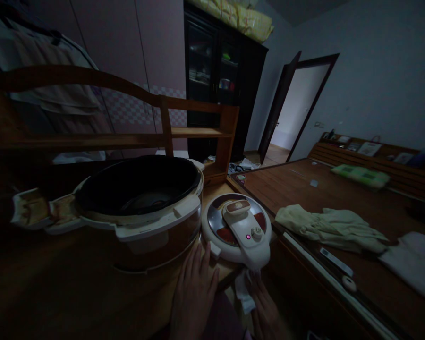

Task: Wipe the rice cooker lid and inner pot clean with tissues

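My left hand (194,288) lies with its fingers stretched out on the wooden table top, between the pressure cooker and its lid. My right hand (265,302) holds a crumpled white tissue (245,295) just below the lid's near end, by the table edge. The round white lid (257,252) lies on the table, with a brown-topped handle and a small valve knob. To the left stands the pressure cooker body (159,241), uncovered, its dark inner pot (106,189) showing. Whether my right fingers touch the lid I cannot tell.
A wooden shelf frame (198,105) rises behind the cooker. On the right, a low brown-topped surface (269,189) bears a pale crumpled cloth (326,226), a thin white stick-like device (336,262) and a green checked item (361,174). A door (281,104) stands ajar behind.
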